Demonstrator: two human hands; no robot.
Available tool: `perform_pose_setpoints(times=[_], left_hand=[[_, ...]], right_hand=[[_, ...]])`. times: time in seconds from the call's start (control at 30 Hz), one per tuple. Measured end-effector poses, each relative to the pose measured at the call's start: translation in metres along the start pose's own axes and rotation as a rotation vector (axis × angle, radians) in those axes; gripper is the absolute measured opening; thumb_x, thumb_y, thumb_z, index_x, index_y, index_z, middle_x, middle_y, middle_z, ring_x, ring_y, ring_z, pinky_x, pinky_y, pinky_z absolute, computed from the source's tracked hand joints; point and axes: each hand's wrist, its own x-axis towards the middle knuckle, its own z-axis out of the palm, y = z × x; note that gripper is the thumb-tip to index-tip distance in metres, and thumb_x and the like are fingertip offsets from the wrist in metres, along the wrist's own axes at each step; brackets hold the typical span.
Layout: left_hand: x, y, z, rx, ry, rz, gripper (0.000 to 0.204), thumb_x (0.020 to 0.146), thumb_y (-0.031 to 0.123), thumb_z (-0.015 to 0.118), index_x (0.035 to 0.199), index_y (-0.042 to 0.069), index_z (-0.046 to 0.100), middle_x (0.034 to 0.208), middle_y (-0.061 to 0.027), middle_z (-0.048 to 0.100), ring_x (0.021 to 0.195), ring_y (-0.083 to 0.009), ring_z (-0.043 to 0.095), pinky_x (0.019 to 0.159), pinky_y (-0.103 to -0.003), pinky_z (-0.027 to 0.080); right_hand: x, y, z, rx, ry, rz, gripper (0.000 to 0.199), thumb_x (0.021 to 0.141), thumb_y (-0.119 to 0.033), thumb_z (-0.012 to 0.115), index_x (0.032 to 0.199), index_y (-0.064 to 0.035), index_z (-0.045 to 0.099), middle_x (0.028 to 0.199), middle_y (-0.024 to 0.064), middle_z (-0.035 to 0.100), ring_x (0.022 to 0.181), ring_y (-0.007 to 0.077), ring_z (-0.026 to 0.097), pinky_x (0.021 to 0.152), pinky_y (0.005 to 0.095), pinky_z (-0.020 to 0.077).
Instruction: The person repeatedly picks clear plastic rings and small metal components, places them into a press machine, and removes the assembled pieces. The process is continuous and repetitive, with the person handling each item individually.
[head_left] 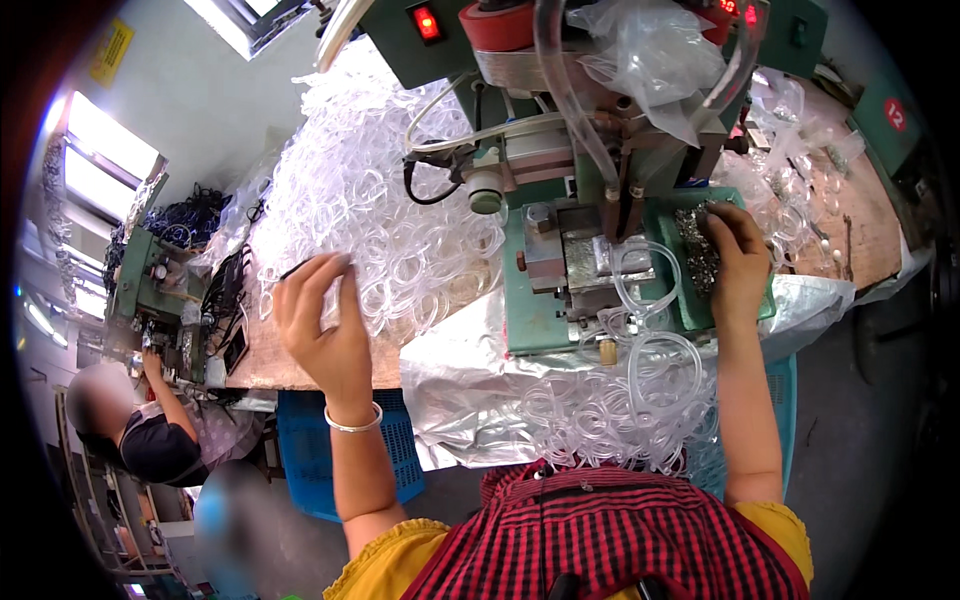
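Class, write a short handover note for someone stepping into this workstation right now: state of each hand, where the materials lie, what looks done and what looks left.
Left hand: raised over the pile of clear tubing rings, fingers pinched, apparently on one ring.
Right hand: fingertips in the small metal parts on the green tray.
Green press machine: a clear tube loop lies at its plate.
Done: a heap of clear loops lies at the near edge, in the lap.
Left: the large pile on the left.
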Motion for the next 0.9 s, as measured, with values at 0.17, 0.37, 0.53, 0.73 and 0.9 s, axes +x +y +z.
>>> perform_pose_setpoints(times=[0.17,0.37,0.53,0.73,0.9], left_hand=[[-0.025,-0.015,0.067,0.282,-0.414,0.201,0.014,0.072,0.007,0.069,0.086,0.009,0.066,0.094,-0.0065,0.063,0.088,-0.0270,0.057,0.078,-0.039,0.043],[-0.038,-0.040,0.088,0.183,-0.327,0.072,0.015,0.074,0.009,0.070,0.089,0.006,0.065,0.099,-0.0087,0.063,0.091,-0.0301,0.057,0.082,-0.041,0.045],[-0.017,-0.006,0.059,-0.071,-0.112,-0.217,0.011,0.089,0.013,0.067,0.087,0.004,0.063,0.067,-0.0019,0.055,0.060,-0.0115,0.048,0.056,-0.027,0.039],[-0.027,-0.004,0.073,-0.946,-0.383,-0.822,0.011,0.092,0.011,0.062,0.098,0.007,0.054,0.062,0.0005,0.056,0.050,-0.0060,0.048,0.046,-0.019,0.035],[-0.090,-0.008,0.065,-1.168,-0.485,-1.061,0.018,0.092,0.009,0.061,0.106,0.005,0.052,0.079,-0.0147,0.069,0.069,-0.0236,0.069,0.063,-0.031,0.058]], right_hand=[[-0.008,-0.011,0.005,-0.074,-0.038,0.019,0.015,0.087,-0.004,0.065,0.101,-0.0001,0.067,0.091,0.0029,0.067,0.084,0.0100,0.061,0.078,0.0233,0.0474],[-0.043,-0.016,-0.065,-0.443,0.105,-0.078,0.012,0.079,-0.001,0.067,0.091,0.0008,0.069,0.087,0.0043,0.068,0.083,0.0120,0.062,0.077,0.0257,0.0475],[-0.056,-0.050,-0.074,-0.300,-0.091,0.012,0.014,0.077,-0.001,0.067,0.091,0.0012,0.070,0.087,0.0047,0.068,0.083,0.0130,0.062,0.076,0.0259,0.0474],[0.005,-0.111,0.030,-0.077,-0.535,0.130,0.041,0.071,-0.001,0.073,0.109,0.0020,0.060,0.090,0.0067,0.065,0.085,0.0134,0.061,0.078,0.0257,0.0467],[-0.009,-0.085,0.060,-0.035,-0.456,0.057,0.050,0.069,0.001,0.073,0.114,0.0030,0.053,0.088,0.0052,0.063,0.083,0.0130,0.059,0.076,0.0252,0.0469]])
